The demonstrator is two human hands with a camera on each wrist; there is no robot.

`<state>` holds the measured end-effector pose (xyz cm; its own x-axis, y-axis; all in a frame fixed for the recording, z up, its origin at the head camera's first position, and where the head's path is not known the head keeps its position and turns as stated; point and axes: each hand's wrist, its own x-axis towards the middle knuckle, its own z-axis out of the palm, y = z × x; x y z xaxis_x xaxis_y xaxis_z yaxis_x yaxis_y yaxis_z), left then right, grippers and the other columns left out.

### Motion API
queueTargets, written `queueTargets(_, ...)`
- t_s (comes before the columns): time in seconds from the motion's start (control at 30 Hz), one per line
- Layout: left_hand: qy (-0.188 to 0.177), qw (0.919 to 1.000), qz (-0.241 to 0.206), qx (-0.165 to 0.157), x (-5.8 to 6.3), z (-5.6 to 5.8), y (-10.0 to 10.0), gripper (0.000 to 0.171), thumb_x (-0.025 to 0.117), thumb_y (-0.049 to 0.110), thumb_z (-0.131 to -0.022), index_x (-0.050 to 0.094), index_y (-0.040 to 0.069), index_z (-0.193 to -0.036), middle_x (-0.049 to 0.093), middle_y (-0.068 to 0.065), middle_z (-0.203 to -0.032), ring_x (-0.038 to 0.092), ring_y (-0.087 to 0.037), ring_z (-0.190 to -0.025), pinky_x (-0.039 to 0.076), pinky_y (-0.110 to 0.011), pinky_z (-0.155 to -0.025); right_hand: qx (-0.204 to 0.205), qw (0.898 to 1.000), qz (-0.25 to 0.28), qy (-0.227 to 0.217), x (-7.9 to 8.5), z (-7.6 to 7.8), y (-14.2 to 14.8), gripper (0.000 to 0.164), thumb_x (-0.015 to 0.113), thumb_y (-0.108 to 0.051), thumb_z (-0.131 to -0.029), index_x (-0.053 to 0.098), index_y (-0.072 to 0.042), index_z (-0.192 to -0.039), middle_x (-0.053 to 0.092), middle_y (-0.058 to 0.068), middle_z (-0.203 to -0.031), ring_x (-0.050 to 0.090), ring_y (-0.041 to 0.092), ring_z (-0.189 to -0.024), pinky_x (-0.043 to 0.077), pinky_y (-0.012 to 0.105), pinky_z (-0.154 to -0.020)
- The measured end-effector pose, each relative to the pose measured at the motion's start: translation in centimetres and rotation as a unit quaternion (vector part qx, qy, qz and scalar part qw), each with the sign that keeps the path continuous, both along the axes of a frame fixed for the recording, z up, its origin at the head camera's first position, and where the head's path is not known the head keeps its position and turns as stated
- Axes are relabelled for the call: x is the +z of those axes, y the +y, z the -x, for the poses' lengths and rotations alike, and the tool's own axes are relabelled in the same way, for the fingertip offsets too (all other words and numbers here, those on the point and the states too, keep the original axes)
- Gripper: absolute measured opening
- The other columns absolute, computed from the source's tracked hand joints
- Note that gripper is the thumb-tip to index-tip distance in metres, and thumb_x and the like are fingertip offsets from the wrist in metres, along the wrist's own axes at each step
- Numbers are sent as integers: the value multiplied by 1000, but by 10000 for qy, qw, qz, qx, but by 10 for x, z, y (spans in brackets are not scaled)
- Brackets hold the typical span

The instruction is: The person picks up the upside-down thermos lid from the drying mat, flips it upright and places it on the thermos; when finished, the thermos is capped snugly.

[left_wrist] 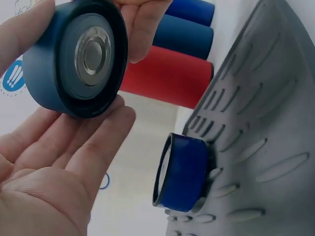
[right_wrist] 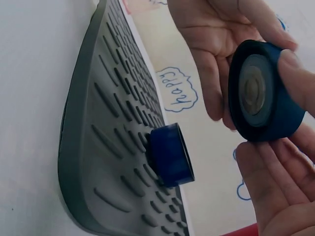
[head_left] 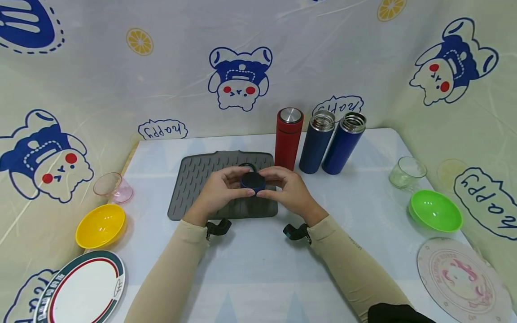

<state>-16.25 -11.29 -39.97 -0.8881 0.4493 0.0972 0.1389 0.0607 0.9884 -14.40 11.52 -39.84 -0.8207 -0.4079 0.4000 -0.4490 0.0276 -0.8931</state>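
A dark blue bottle lid (head_left: 253, 180) with a black top is held level between both hands, above the grey ridged mat (head_left: 190, 184). My left hand (head_left: 214, 193) pinches its left side, thumb in front and fingers behind. From the other side my right hand (head_left: 292, 193) pinches it the same way. The left wrist view shows the lid's underside, with a round metal centre (left_wrist: 92, 55). A second, brighter blue lid (left_wrist: 184, 172) rests on the mat with its open side up; in the head view the held lid and hands mostly hide it.
Behind the mat stand a red bottle (head_left: 287, 143) with its lid on and two blue bottles (head_left: 315, 146) without lids. On the left are a pink glass (head_left: 121, 190), yellow bowl (head_left: 101, 226) and plate (head_left: 81, 291). A clear glass (head_left: 405, 175), green bowl (head_left: 435, 211) and pink-patterned plate (head_left: 464, 278) lie right.
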Motion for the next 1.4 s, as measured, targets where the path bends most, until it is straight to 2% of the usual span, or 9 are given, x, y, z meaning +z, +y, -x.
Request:
queueTargets(0.2, 374, 9990, 232, 33, 15, -8, 4, 60, 82, 6, -72, 56, 1, -126, 58, -13, -122, 57, -28, -107, 46, -40, -90, -193, 9996, -19, 185, -2, -2, 3, 48, 76, 6, -74, 58, 8, -118, 56, 21, -116, 59, 32, -100, 44, 53, -87)
queueTargets(0.43, 643, 9966, 424, 306, 23, -6, 7, 61, 82, 7, -72, 55, -1, -126, 58, -15, -122, 57, -30, -109, 45, -38, -91, -565, 9979, -125, 296, -2, -4, 6, 41, 74, 5, -77, 59, 7, -115, 59, 19, -112, 59, 37, -98, 46, 49, -87)
queueTargets(0.53, 781, 9952, 455, 381, 25, -5, 7, 61, 82, 8, -71, 55, -1, -125, 59, -14, -121, 58, -27, -108, 44, -41, -92, -658, 9966, -170, 459, -1, -3, 7, 40, 73, 4, -78, 58, 7, -115, 59, 19, -110, 59, 39, -98, 47, 49, -86)
queueTargets(0.67, 988, 9926, 441, 544, 23, 0, 10, 62, 84, 14, -70, 57, 5, -125, 61, -7, -118, 60, -21, -104, 44, -46, -91, -800, 9945, -132, 669, 0, -1, 10, 38, 73, 3, -78, 59, 7, -114, 60, 21, -108, 60, 38, -95, 48, 50, -84)
queueTargets(0.83, 1601, 9828, 340, 858, 20, 13, 16, 61, 84, 26, -70, 59, 15, -124, 62, 2, -115, 60, -14, -103, 46, -35, -90, -1125, 9908, -17, 755, -2, 1, 17, 33, 72, 3, -80, 61, 4, -111, 61, 20, -104, 61, 37, -92, 48, 51, -82)
queueTargets(0.93, 1927, 9765, 153, 953, 29, 18, 22, 59, 83, 27, -71, 59, 16, -125, 62, 3, -116, 59, -14, -105, 46, -31, -90, -1521, 9855, 67, 745, -3, 2, 20, 27, 71, 2, -81, 62, 5, -107, 63, 18, -101, 61, 34, -91, 48, 52, -81)
queueTargets(1.1, 1975, 9760, -217, 895, 61, 14, 39, 57, 81, 18, -74, 59, 10, -125, 61, 0, -118, 58, -16, -107, 45, -31, -91, -2499, 9628, 241, 999, -4, 4, 23, 19, 69, 4, -82, 62, 9, -99, 63, 20, -96, 61, 28, -87, 49, 52, -79)
queueTargets(1.23, 2114, 9740, -405, 713, 93, 6, 58, 54, 80, 8, -74, 57, 0, -123, 60, -8, -118, 58, -21, -107, 45, -33, -92, -3268, 9360, 382, 1255, -6, 8, 28, 18, 70, 3, -82, 60, 10, -96, 62, 20, -92, 62, 28, -83, 50, 51, -76)
queueTargets(1.4, 2556, 9643, -385, 574, 118, 7, 85, 52, 80, 5, -73, 58, -3, -120, 62, -11, -115, 60, -19, -102, 46, -32, -90, -4202, 8963, 551, 1307, -12, 14, 34, 23, 71, -1, -82, 57, 11, -95, 58, 22, -90, 58, 33, -81, 50, 49, -75)
